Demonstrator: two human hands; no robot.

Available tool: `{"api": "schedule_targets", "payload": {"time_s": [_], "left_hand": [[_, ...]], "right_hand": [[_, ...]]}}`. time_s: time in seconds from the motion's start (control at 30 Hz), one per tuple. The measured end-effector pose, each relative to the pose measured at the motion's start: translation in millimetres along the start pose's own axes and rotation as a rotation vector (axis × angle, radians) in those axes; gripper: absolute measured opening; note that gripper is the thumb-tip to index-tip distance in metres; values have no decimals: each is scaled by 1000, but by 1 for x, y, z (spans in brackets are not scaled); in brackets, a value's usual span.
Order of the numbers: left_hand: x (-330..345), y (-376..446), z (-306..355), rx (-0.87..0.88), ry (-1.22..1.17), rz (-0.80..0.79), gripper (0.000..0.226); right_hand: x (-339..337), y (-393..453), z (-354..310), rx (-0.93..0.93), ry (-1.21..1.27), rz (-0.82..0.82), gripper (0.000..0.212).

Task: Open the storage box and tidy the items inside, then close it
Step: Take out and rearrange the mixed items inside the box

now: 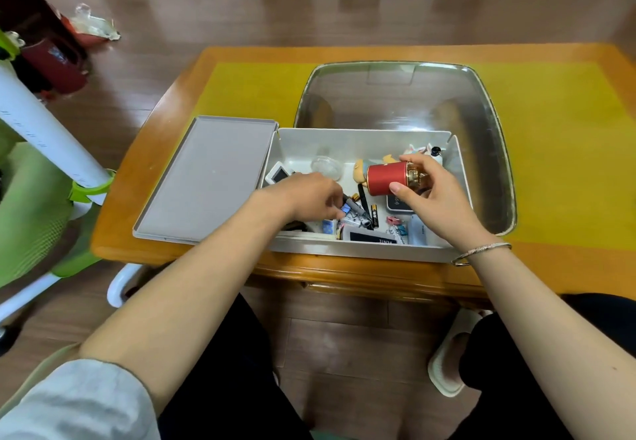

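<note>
1. On the wooden table [568, 267] with its yellow mat, the white storage box [361, 250] stands open at the near edge, between the person's two forearms.
2. Its grey lid [206, 178] lies flat on the table, touching the box's left side.
3. Behind the box and partly under it sits a shiny metal tray [395, 95].
4. The right hand [437, 192] grasps a red cylindrical container [385, 178] with a gold-coloured end, holding it on its side above the right half of the box; the thumb presses its near side and the fingers curl over the gold end.
5. The left hand [306, 195] reaches into the left half of the box, and its grip pinches a small blue item [345, 212] at the fingertips, just beside a dark marker [358, 211].
6. Loose things crowd the box floor: a battery [374, 215], a clear round lid [327, 166], a small white device with a dark screen [278, 174], a figurine [359, 169] behind the red container, and a black card [366, 236] against the near wall.
7. A thin bracelet [481, 252] circles the right wrist.
8. A white slipper [451, 353] rests on the wooden floor under the table.
</note>
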State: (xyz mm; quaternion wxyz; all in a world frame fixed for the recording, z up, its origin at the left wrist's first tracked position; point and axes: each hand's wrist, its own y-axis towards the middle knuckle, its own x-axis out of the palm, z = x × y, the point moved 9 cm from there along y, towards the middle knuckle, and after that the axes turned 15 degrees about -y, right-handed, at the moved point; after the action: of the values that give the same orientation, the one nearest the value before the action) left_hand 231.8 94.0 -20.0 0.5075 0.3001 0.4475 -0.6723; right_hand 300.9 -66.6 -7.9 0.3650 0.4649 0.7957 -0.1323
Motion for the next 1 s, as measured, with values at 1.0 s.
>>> {"api": "schedule_targets", "payload": {"time_s": [1.0], "left_hand": [[-22, -7, 4, 110, -322, 189, 42]], "right_hand": [[-3, -6, 4, 26, 13, 116, 47]]}}
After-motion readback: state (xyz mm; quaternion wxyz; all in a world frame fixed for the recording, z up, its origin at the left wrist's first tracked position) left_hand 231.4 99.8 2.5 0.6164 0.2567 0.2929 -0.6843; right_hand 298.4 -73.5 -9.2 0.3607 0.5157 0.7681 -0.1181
